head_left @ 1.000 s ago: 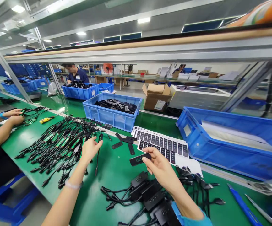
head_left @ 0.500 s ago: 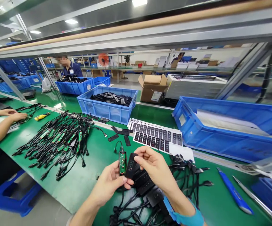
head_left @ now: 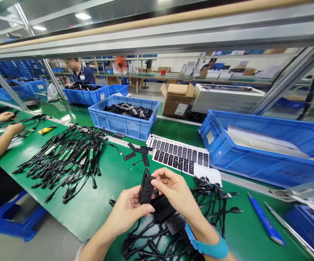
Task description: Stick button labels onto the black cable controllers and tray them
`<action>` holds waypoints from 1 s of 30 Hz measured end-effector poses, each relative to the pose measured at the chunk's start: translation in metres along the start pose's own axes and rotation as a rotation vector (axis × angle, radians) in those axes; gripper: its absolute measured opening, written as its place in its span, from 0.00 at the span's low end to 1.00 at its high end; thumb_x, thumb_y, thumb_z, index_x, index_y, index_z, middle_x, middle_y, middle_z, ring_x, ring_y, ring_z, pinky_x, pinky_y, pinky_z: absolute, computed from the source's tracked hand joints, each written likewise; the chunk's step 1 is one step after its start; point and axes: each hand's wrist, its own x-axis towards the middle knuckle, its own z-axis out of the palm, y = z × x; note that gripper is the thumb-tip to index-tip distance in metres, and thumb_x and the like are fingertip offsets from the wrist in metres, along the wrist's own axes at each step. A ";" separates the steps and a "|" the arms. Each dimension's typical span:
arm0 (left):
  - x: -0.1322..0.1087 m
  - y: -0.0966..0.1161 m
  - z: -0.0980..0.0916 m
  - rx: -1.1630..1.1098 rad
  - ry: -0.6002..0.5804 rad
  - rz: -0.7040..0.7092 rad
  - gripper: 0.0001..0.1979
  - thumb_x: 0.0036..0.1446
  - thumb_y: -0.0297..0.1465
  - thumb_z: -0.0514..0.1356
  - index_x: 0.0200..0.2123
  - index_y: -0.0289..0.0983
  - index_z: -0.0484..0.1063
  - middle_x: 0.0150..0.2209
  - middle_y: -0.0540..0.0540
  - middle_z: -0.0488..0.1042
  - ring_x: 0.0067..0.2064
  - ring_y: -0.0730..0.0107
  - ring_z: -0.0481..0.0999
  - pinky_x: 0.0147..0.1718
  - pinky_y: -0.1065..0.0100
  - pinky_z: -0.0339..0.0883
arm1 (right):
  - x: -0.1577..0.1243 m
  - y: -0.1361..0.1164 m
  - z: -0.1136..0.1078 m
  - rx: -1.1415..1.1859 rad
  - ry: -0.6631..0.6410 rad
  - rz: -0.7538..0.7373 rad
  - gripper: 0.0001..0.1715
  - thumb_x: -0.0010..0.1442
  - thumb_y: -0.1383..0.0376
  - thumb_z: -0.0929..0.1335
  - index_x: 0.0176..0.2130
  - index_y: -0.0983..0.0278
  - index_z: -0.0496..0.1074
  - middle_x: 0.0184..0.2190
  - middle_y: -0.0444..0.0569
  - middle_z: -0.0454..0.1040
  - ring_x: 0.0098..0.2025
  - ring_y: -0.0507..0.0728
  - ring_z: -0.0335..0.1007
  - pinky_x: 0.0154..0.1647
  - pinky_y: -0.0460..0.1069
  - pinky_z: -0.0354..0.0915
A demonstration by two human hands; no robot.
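And no lettering reads clearly!
White label (head_left: 181, 109) on the cardboard box (head_left: 170, 105), marks (head_left: 172, 160) on the sticker sheets (head_left: 210, 175), dark scrawl (head_left: 294, 176) on the blue bin (head_left: 244, 162): all too small or blurred!

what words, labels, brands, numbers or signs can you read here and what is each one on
No text can be read for certain.
Sticker sheets: small marks, some red, too small.
Carton label: too small.
Large blue bin: dark marking on its front wall, too blurred.
Co-worker's badge: too small.
Held black cover: curved shapes, no readable lettering.
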 end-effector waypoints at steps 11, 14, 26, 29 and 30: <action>-0.008 0.002 -0.007 0.650 -0.069 0.183 0.17 0.67 0.34 0.47 0.56 0.37 0.63 0.30 0.49 0.75 0.27 0.72 0.73 0.31 0.71 0.69 | 0.001 0.012 0.005 0.012 -0.130 0.005 0.25 0.61 0.45 0.64 0.37 0.64 0.71 0.22 0.40 0.61 0.21 0.48 0.53 0.21 0.45 0.51; -0.003 0.009 -0.010 0.768 -0.053 0.184 0.15 0.67 0.33 0.46 0.52 0.37 0.65 0.26 0.51 0.73 0.25 0.71 0.71 0.29 0.71 0.67 | 0.002 0.016 0.008 0.090 -0.082 0.008 0.24 0.59 0.44 0.66 0.35 0.63 0.70 0.23 0.40 0.61 0.22 0.48 0.50 0.21 0.44 0.49; 0.017 -0.007 0.002 0.905 -0.034 0.117 0.15 0.56 0.31 0.63 0.48 0.40 0.70 0.29 0.52 0.70 0.27 0.70 0.71 0.29 0.71 0.67 | 0.003 0.011 -0.099 -0.023 0.526 0.013 0.34 0.46 0.51 0.73 0.48 0.62 0.63 0.25 0.42 0.69 0.20 0.51 0.59 0.18 0.44 0.52; 0.014 -0.022 0.012 1.102 -0.120 0.122 0.16 0.56 0.32 0.65 0.48 0.40 0.72 0.38 0.45 0.74 0.35 0.63 0.76 0.36 0.66 0.70 | -0.007 0.028 -0.131 -0.711 0.692 0.127 0.40 0.49 0.52 0.72 0.55 0.69 0.61 0.31 0.54 0.73 0.30 0.62 0.70 0.26 0.52 0.63; 0.013 -0.024 0.012 1.156 -0.147 0.143 0.17 0.55 0.33 0.66 0.49 0.41 0.72 0.42 0.43 0.74 0.39 0.61 0.77 0.39 0.64 0.71 | -0.007 0.030 -0.135 -0.955 0.727 0.126 0.40 0.51 0.54 0.71 0.56 0.72 0.61 0.35 0.61 0.74 0.35 0.67 0.71 0.31 0.56 0.65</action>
